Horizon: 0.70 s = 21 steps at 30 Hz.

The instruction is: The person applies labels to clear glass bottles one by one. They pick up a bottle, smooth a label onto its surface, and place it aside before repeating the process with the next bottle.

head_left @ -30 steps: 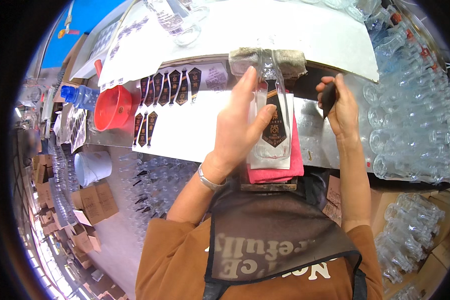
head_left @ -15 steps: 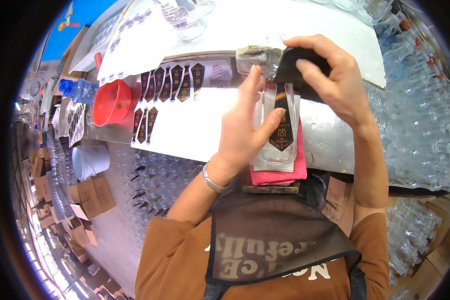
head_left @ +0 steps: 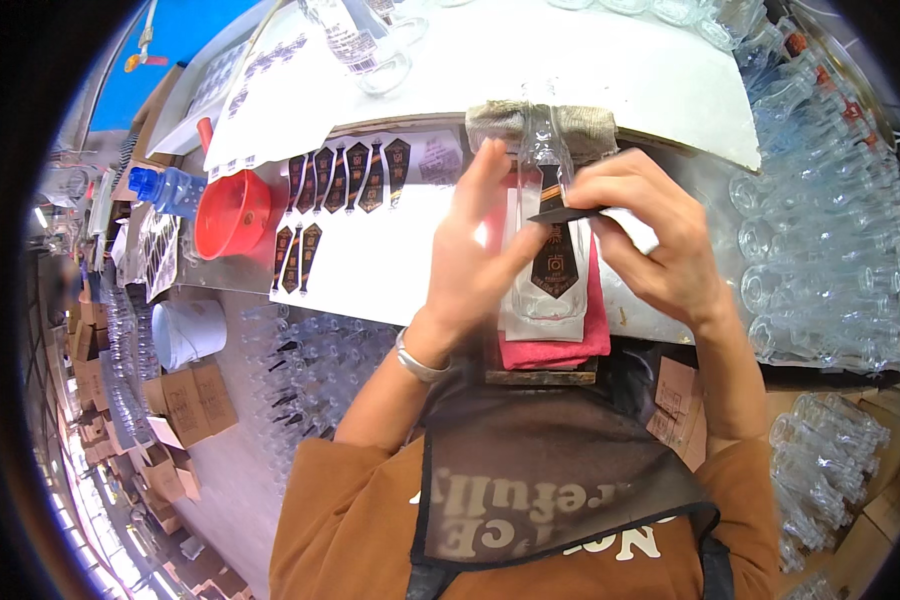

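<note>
A clear glass bottle (head_left: 543,145) lies in front of me, its neck across a folded grey cloth (head_left: 592,127) and its body over white paper and a pink cloth (head_left: 597,338). On its upper face sits a black tie-shaped label (head_left: 556,265) with gold print. My right hand (head_left: 662,238) pinches a thin black scraper (head_left: 564,214), held edge-on across the upper part of the label. Slightly blurred, my left hand (head_left: 470,250) is open along the bottle's left side, thumb apart from the fingers. Whether that thumb touches the glass I cannot tell.
Left of the bottle lies a white sheet (head_left: 370,255) with several black labels. Beyond it stand a red container (head_left: 232,215) and a blue-capped bottle (head_left: 170,190). Many clear glass bottles (head_left: 820,240) crowd the right side; others (head_left: 315,375) stand below on the left.
My right hand has come nearer and lower, turning the scraper from broad face to thin edge over the label. The bottle's neck and the grey cloth now show more fully.
</note>
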{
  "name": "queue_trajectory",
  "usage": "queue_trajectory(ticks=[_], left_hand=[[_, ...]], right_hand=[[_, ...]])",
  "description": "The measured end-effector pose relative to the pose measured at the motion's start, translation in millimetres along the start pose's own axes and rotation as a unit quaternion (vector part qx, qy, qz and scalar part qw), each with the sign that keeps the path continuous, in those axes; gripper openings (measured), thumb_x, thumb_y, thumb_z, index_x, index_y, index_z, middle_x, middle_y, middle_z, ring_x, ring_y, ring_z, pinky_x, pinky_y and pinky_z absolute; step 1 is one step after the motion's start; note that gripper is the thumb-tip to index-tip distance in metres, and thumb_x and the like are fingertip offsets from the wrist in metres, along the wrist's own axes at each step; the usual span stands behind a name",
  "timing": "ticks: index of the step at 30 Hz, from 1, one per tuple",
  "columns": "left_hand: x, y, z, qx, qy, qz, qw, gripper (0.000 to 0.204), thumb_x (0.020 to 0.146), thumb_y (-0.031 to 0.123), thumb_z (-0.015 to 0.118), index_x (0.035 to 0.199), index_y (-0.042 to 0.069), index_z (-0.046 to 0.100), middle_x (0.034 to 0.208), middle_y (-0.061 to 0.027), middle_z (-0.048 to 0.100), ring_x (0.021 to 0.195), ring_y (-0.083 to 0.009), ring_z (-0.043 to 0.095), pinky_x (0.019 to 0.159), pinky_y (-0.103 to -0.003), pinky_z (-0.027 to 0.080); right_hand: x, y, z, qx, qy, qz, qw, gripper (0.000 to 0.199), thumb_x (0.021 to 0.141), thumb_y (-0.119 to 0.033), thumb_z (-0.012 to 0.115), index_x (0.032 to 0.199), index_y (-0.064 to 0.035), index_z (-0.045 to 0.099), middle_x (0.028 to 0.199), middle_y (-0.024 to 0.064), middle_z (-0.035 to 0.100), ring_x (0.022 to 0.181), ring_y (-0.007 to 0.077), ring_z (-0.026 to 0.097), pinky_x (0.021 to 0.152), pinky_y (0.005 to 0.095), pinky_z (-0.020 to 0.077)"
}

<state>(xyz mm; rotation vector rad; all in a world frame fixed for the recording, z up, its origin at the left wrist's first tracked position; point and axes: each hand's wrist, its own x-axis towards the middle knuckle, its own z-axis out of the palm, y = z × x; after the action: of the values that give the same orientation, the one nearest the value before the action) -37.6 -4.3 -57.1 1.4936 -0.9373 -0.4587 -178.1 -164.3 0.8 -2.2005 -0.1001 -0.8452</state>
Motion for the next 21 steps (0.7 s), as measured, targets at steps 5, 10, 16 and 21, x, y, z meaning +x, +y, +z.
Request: queue_trajectory(ticks=[5,10,16,21], left_hand=[[26.9,23.7,0.1,-0.149,0.009,-0.232,0.961,0.062,0.099,0.045,0.059,0.127,-0.010,0.055,0.114,-0.0169,0.067,0.103,-0.0188,0.066,0.083,-0.028,0.052],[45.1,9.2,10.9,-0.015,-0.005,-0.209,0.978,0.059,0.096,0.047,0.066,0.110,-0.010,0.060,0.087,-0.0091,0.067,0.073,-0.0113,0.062,0.066,-0.025,0.052],[43.9,3.4,15.7,-0.037,0.018,-0.199,0.979,0.059,0.095,0.047,0.068,0.109,-0.010,0.060,0.082,-0.0089,0.067,0.070,-0.0102,0.061,0.063,-0.025,0.051],[41.1,-1.6,14.3,-0.115,-0.004,-0.228,0.967,0.052,0.101,0.051,0.057,0.098,-0.002,0.061,0.075,-0.0006,0.055,0.065,-0.0071,0.050,0.057,-0.023,0.042]], right_hand=[[-19.3,-2.2,-7.3,0.284,0.160,0.326,0.887,0.023,0.102,-0.015,0.053,0.108,0.0013,0.068,0.097,0.0028,0.068,0.093,0.0096,0.063,0.082,0.0269,0.0524],[-23.7,36.3,13.2,0.210,0.040,0.385,0.898,0.042,0.108,-0.034,0.049,0.108,0.0032,0.067,0.089,0.0045,0.068,0.086,0.0088,0.060,0.083,0.0236,0.0462],[-12.7,43.4,27.8,0.206,0.022,0.373,0.904,0.048,0.107,-0.040,0.049,0.099,0.0040,0.067,0.082,0.0033,0.065,0.084,0.0107,0.058,0.082,0.0253,0.0458],[8.3,42.3,24.5,0.097,-0.053,0.419,0.901,0.062,0.098,-0.054,0.052,0.089,0.0049,0.071,0.087,0.0144,0.073,0.086,0.0192,0.068,0.082,0.0324,0.0510]])
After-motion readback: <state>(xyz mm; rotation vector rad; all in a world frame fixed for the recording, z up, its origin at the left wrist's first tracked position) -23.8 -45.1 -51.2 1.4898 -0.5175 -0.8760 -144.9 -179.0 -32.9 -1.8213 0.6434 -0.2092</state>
